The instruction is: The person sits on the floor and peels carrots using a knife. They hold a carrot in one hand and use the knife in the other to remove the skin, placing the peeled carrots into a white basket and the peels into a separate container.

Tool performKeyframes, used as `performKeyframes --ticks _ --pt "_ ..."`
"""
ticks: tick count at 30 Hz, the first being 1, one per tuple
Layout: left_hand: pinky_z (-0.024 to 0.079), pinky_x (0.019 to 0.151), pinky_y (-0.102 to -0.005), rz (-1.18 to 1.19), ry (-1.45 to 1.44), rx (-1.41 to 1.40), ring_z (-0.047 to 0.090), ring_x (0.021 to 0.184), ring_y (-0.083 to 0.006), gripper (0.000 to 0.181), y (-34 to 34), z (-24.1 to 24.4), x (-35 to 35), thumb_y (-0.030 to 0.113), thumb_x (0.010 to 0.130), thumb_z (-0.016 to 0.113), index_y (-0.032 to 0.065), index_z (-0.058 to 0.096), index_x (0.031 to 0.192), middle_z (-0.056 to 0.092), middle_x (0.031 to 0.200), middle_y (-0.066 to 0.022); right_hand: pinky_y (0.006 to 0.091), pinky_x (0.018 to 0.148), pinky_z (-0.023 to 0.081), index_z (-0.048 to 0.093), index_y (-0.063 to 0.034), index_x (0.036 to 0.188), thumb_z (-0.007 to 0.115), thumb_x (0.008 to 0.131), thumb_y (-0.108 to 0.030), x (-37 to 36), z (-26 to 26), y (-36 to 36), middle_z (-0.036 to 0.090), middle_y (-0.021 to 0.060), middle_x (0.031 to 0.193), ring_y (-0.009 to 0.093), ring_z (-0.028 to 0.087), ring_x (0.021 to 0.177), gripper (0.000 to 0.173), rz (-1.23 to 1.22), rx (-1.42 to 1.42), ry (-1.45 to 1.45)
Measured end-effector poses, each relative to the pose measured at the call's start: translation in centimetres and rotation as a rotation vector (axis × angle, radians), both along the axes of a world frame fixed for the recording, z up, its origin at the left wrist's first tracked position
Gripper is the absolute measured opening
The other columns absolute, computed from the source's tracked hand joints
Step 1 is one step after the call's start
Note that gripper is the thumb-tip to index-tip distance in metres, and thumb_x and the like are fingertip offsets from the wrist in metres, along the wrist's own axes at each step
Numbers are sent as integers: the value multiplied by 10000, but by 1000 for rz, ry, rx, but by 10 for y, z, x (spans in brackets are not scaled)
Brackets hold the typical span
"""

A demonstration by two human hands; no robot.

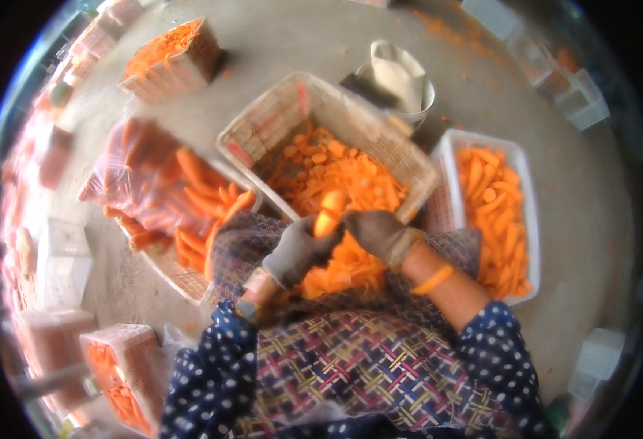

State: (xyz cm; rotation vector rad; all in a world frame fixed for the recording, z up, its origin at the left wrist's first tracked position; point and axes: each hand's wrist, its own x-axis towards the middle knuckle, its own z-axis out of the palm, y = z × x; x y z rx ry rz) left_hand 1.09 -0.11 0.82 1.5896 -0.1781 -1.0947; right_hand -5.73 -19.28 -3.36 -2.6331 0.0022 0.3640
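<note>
My left hand [301, 251], in a grey work glove, grips a peeled orange carrot [331, 211] that points up and away from me. Close against the carrot's right side is my right hand [377, 235], in a darker, stained glove. Its fingers are curled and blurred, and whether a tool sits in them is hidden. Both hands are above the near edge of a large plastic crate [261, 123], which holds carrot peelings [349, 175] and round cut ends [319, 158]. More peelings [343, 269] lie in my lap on the patterned apron [365, 356].
To the left, unpeeled carrots [195, 181] spill from a clear plastic bag [135, 170] over a crate [173, 280]. A white crate [534, 241] of peeled carrots [497, 214] stands right. Beyond are a metal bucket [428, 101] and another crate [181, 74] heaped with peelings on the concrete floor.
</note>
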Motion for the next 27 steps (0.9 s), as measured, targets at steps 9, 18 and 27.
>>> performKeyframes --ticks 9,18,27 --pt "522 951 -355 -440 -624 -54 652 1102 -293 730 -104 18 -2 229 812 793 -23 452 1406 631 1221 -260 445 891 528 662 23 1084 521 948 -151 28 -10 -5 670 254 1109 397 661 1016 261 -263 -100 548" --pt "468 1014 -430 -65 -954 111 587 1192 -360 592 15 -7 95 283 887 701 95 509 1414 613 1282 -205 451 911 512 653 21 1095 519 923 -145 20 -13 -6 646 270 1151 426 624 1069 274 -335 -173 460" --pt "497 913 -428 24 -868 761 668 1036 -344 572 140 -111 105 490 856 648 147 599 1311 706 1083 -170 491 920 475 618 1 1149 444 940 -212 9 -37 -21 644 269 1127 451 604 1051 345 -389 -54 448"
